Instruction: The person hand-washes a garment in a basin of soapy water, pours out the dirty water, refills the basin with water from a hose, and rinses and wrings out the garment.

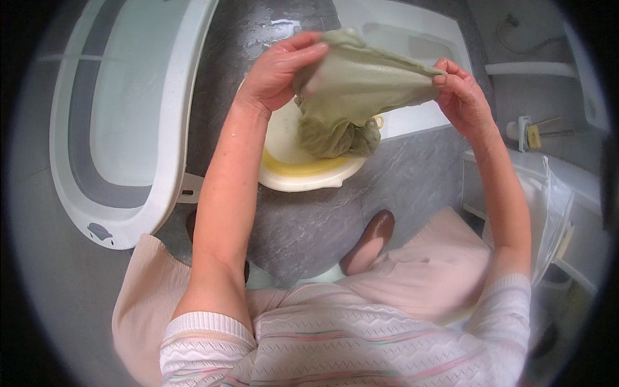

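A wet olive-green cloth garment point(367, 87) is stretched between my two hands above a white and yellow plastic basin point(300, 179). My left hand point(280, 70) grips its upper left edge between thumb and fingers. At the right corner, my right hand point(459, 92) pinches the hem. The lower part of the fabric hangs bunched over the basin's right side. Part of the basin is hidden behind the cloth and my left forearm.
A large white and grey baby bathtub point(171, 121) stands at the left. Beyond the cloth lies a white tray-like fixture point(420, 24) on wet grey marbled floor tiles point(309, 227). At the right are a white bin with a plastic bag point(553, 203) and a wall holder point(523, 133).
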Motion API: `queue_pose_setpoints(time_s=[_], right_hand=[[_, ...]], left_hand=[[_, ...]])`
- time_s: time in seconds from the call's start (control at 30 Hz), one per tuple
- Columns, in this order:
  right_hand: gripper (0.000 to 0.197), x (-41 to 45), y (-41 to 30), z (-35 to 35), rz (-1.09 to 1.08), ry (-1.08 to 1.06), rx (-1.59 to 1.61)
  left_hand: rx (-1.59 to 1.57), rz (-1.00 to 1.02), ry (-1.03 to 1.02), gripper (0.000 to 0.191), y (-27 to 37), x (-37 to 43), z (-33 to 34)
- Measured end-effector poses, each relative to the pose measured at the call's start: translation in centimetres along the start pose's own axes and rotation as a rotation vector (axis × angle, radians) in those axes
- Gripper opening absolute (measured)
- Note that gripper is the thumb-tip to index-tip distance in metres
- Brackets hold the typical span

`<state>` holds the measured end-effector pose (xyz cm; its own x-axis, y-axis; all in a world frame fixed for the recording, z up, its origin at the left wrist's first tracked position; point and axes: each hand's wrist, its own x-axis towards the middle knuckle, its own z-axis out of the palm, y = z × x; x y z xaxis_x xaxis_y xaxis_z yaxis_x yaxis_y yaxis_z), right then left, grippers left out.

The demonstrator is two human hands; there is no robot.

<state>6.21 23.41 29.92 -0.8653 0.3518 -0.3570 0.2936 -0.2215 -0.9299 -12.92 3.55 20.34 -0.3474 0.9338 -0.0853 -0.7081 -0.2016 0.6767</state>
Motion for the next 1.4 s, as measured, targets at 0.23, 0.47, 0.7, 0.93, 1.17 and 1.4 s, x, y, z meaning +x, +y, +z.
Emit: queue_pose_setpoints(time_s=[0.23,0.47,0.7,0.93,1.17,1.4], right_hand=[[0.055,-0.1,0.0,3.3,0.157,-0.155,-0.057],[0.043,-0.5,0.3,4.1,0.243,-0.209,-0.337],[0.030,-1.8,-3.0,4.0,0.154,0.039,-0.154],[0.029,-1.9,-4.9,1.2,0.039,0.111,-0.096],[0.032,-1.7,-5.2,-0.8,-0.038,0.185,-0.093],[0.033,-1.8,-6.0,-2.8,-0.079,0.145,-0.124]], left_hand=[[0.159,-0.080,-0.117,0.025,-0.3,0.3,2.2],[0.469,-0.118,-0.363,0.025,-1.0,0.7,3.8],[1.118,-0.071,-0.045,0.026,-5.2,1.1,0.2],[0.491,-0.058,0.156,0.018,-3.2,0.2,-2.5],[0.158,0.018,-0.037,0.017,2.4,-0.8,0.2],[0.562,0.198,-0.027,0.020,6.2,-2.0,2.6]])
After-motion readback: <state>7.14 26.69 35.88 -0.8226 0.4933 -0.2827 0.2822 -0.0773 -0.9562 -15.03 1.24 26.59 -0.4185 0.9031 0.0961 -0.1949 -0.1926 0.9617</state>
